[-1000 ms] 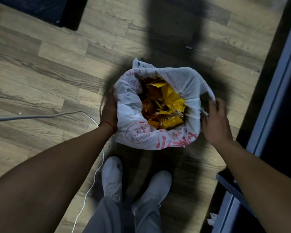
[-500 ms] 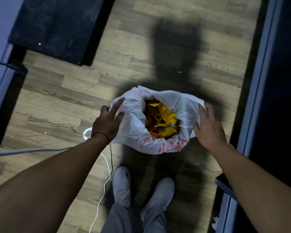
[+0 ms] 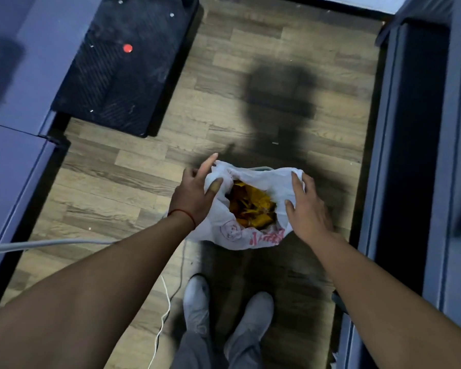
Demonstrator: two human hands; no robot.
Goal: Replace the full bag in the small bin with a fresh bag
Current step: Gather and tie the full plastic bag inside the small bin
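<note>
A white plastic bag with red print stands on the wooden floor in front of my feet. Its mouth is open and shows yellow and orange wrappers filling it. The small bin is almost wholly hidden under the bag; only a pale sliver of rim peeks out at the far edge. My left hand rests on the bag's left rim, fingers spread, thumb pressed into the plastic. My right hand lies flat on the right rim, fingers apart. Neither hand has closed around the plastic.
A black ribbed mat with a red dot lies at the far left. Blue-grey furniture borders the left and a dark cabinet the right. A grey cable and a white cord cross the floor near my white shoes.
Both hands have come up from the bag's sides onto its upper rim. The bag's mouth has been drawn narrower. The view has lifted, showing more floor.
</note>
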